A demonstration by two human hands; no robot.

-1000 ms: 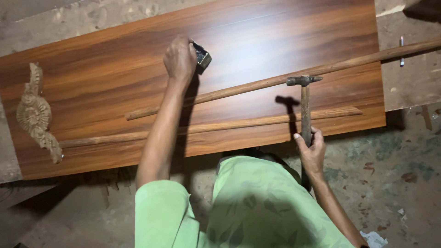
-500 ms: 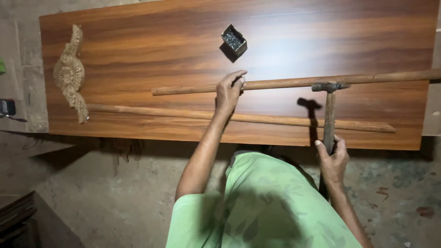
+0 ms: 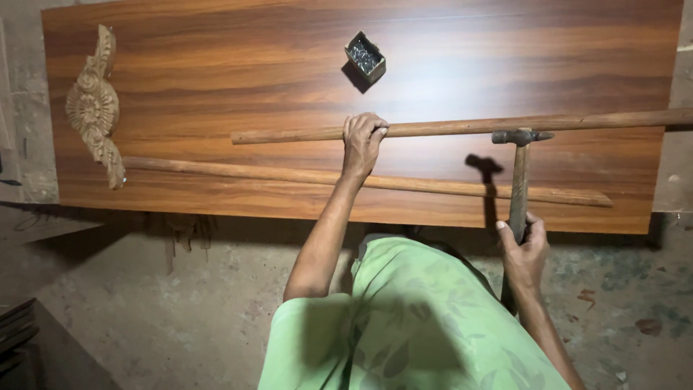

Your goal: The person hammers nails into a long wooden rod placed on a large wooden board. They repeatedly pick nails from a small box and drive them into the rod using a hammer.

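Observation:
A long brown laminated board (image 3: 216,65) lies across the view. On it rest two wooden strips: an upper one (image 3: 505,125) and a lower one (image 3: 238,171). My left hand (image 3: 363,141) is closed over the upper strip near its middle. My right hand (image 3: 521,249) grips the wooden handle of a hammer (image 3: 519,180), whose metal head (image 3: 521,136) hovers just below the upper strip, to the right of my left hand. A small open box of nails (image 3: 365,56) sits on the board above my left hand.
A carved wooden ornament (image 3: 94,108) lies at the board's left end. Below the board is a rough concrete floor (image 3: 180,303). My green garment (image 3: 404,325) fills the lower middle. Dark planks (image 3: 18,336) lie at the lower left.
My left hand left the nail box a second ago, came down to the upper strip and has now closed over it. The hammer in my right hand stays where it was.

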